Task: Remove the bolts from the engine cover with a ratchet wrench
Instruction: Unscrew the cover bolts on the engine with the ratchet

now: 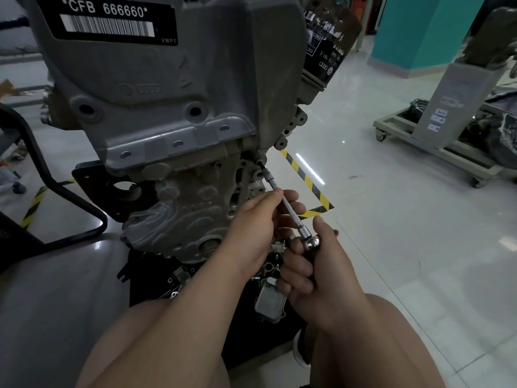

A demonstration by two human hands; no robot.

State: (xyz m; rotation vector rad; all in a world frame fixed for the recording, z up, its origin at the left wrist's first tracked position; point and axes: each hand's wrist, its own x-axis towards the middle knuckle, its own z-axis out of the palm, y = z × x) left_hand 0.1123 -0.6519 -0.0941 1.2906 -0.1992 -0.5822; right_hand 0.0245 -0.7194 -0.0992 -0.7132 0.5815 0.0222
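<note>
- Two hands hold the ratchet wrench (311, 242): the left hand (260, 219) pinches its long bar, and the right hand (316, 273) grips the handle (mostly hidden).
- Its tip sits just under the engine cover (167, 93), at the lower right corner.

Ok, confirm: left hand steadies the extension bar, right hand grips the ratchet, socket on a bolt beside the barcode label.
Not there: the head view shows the socket on a bolt under the lower right corner of the engine cover. Rest holds.
</note>
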